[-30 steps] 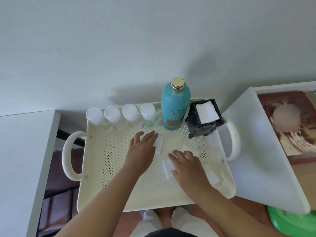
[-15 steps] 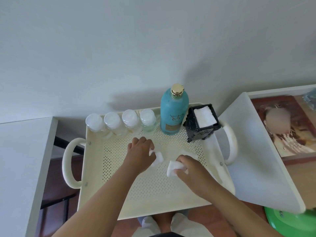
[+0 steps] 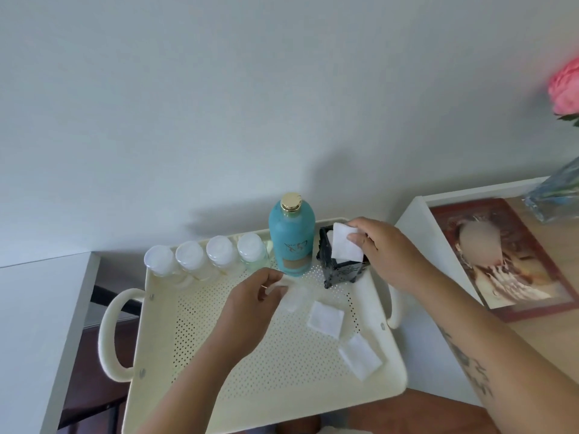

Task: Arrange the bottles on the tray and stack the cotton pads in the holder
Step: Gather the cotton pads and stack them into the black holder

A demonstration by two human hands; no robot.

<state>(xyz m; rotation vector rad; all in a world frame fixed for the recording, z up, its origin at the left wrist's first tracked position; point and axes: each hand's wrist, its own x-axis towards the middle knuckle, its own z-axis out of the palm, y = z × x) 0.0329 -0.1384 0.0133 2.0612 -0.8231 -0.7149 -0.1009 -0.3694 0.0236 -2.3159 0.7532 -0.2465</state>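
A cream perforated tray (image 3: 219, 364) carries several small clear bottles (image 3: 203, 258) in a row along its far edge and a tall teal bottle (image 3: 292, 238) with a gold cap. Beside the teal bottle stands a black pad holder (image 3: 340, 270). My right hand (image 3: 380, 249) holds a white cotton pad (image 3: 344, 244) tilted over the holder's mouth. My left hand (image 3: 250, 300) pinches another cotton pad (image 3: 296, 297) just above the tray floor. Two loose pads (image 3: 326, 317) (image 3: 360, 357) lie on the tray's right side.
White shelf tops flank the tray on the left (image 3: 37, 324) and right (image 3: 419, 233). A framed picture (image 3: 501, 258) lies on the right surface, with a glass vase (image 3: 557, 195) and a pink flower (image 3: 565, 86) behind it. Dark floor shows below left.
My right hand has lifted a pad from the tray floor and carried it up to the holder. My left hand has closed on another pad and shifted slightly right.
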